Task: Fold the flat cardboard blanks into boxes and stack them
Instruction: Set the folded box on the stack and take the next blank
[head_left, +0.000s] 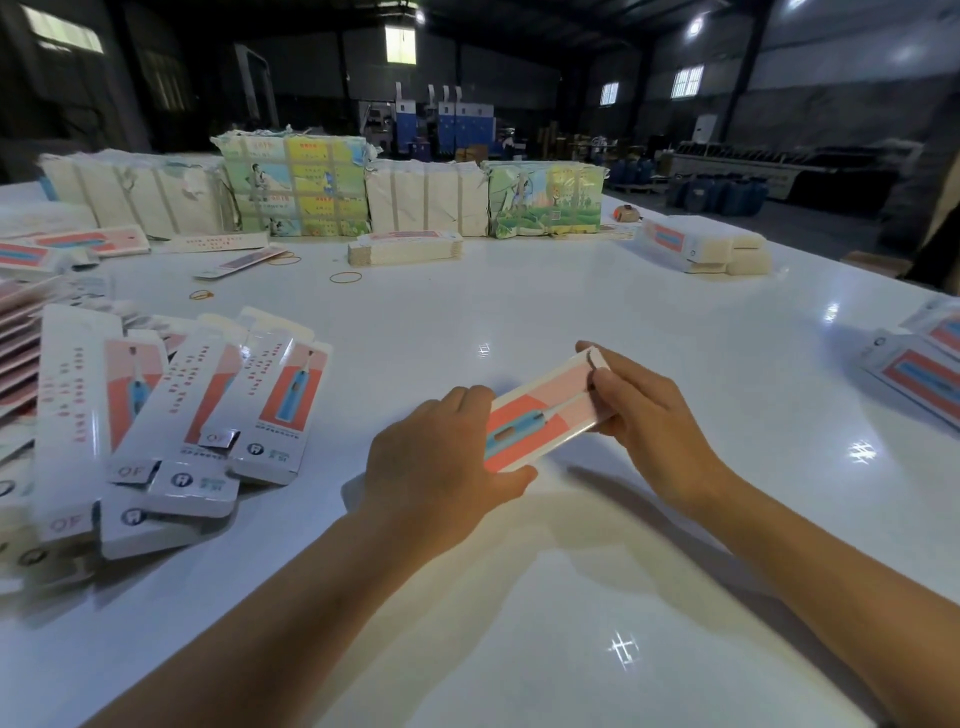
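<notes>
My left hand (441, 462) grips the near end of a toothbrush box (540, 415); my right hand (649, 426) pinches its far end. Box held just above the white table (571, 291), centre. Folded boxes (171, 415) lie at nine o'clock; a stack of flat blanks (405, 248) at twelve.

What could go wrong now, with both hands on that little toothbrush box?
The right hand is working the far end of the box while the left hand grips the near end; a hard squeeze could crease the thin card. The folded boxes on the left lie in a loose, overlapping heap, so adding another might make them slide. Rubber bands lie loose on the table and could get caught under boxes.
</notes>
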